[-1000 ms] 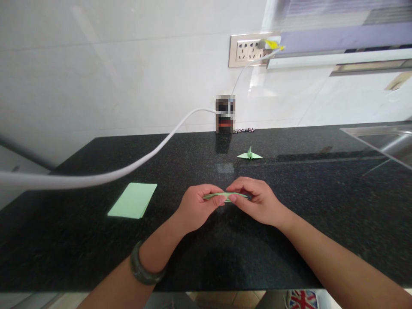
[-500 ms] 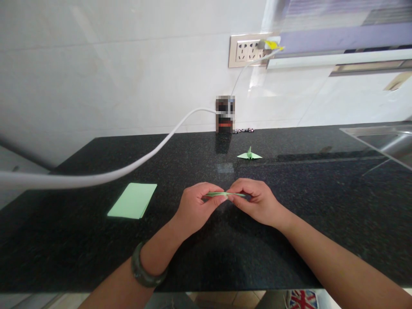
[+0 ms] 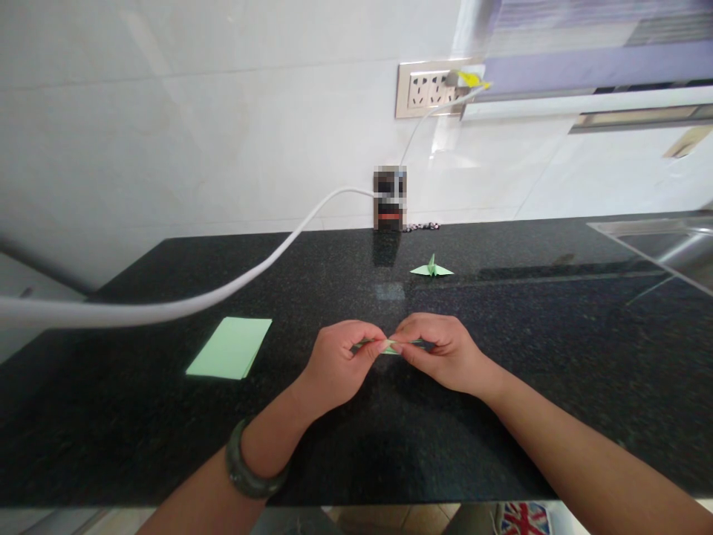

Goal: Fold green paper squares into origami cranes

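Between my two hands is a small folded piece of green paper [image 3: 392, 351], much of it covered by fingers. My left hand [image 3: 346, 360] pinches it from the left with thumb and forefinger. From the right, my right hand [image 3: 440, 349] pinches the same paper, its fingertips almost meeting the left ones. A folded green paper crane [image 3: 432, 268] rests on the counter beyond my right hand. Left of my left hand lies a small stack of light green paper sheets [image 3: 229, 348].
The black speckled countertop [image 3: 356, 446] meets a white tiled wall. A white cable [image 3: 267, 260] arches from the left to a blurred dark object [image 3: 388, 199] by the wall. Beside it lies a beaded string [image 3: 423, 226]. A metal sink [image 3: 668, 245] is at right, a socket panel [image 3: 428, 89] above.
The folded paper has tipped, so a pale face now shows below my fingertips where a thin edge showed before. Both hands have dropped slightly.
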`<state>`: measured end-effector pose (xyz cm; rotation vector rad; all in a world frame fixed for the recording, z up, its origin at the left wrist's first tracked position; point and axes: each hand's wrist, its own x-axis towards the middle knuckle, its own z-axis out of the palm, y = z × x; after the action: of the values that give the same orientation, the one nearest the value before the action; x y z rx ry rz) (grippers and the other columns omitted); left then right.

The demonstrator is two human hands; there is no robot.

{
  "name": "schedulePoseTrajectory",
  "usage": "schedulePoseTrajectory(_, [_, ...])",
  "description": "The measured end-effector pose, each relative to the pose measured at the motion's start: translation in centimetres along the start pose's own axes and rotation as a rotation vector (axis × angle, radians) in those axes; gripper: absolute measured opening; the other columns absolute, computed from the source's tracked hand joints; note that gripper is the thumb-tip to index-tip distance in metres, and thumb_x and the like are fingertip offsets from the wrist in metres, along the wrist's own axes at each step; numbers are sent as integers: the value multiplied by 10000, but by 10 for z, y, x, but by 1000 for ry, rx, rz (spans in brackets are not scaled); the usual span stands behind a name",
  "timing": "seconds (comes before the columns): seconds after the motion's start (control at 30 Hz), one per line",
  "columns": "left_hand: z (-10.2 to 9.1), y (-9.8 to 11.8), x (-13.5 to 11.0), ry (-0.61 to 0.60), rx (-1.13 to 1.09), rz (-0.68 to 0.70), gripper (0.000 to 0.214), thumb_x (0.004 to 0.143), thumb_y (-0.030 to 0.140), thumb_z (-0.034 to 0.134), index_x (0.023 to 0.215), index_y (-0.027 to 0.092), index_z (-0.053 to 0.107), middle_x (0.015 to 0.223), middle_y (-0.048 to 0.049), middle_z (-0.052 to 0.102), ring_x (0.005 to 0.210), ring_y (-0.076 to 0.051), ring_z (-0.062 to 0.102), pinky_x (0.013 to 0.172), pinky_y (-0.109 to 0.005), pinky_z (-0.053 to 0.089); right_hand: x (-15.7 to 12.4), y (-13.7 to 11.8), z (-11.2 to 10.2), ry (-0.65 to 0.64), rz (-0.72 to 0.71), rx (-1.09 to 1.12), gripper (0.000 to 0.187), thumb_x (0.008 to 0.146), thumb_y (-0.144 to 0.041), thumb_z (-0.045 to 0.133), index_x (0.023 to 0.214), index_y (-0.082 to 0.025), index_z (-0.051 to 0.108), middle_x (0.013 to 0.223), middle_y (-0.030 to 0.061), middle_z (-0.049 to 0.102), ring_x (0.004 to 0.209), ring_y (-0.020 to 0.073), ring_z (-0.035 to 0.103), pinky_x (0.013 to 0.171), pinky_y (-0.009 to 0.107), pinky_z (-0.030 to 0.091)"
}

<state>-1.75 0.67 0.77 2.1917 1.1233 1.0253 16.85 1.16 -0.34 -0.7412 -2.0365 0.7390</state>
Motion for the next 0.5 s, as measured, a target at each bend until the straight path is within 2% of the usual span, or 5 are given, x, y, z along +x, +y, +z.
schedulePoseTrajectory(0.3, [2,-1,2,-140,-19,-60,143,789,213,481,760,177,616,734,-6,636,694,-121,569,658,-233,412,2,-1,-2,-46,97,-33,106,791,-245,535,762,-160,591,699,22,587,628,107,543,583,227,431])
schedulePoseTrajectory(0.5, [4,-3,2,-100,-17,-123,159,797,262,470,795,181,607,772,-23,636,721,-136,577,658,-238,429,2,0,-2,-33,100,-105,113,796,-261,529,805,-168,593,714,26,588,656,120,538,603,241,420])
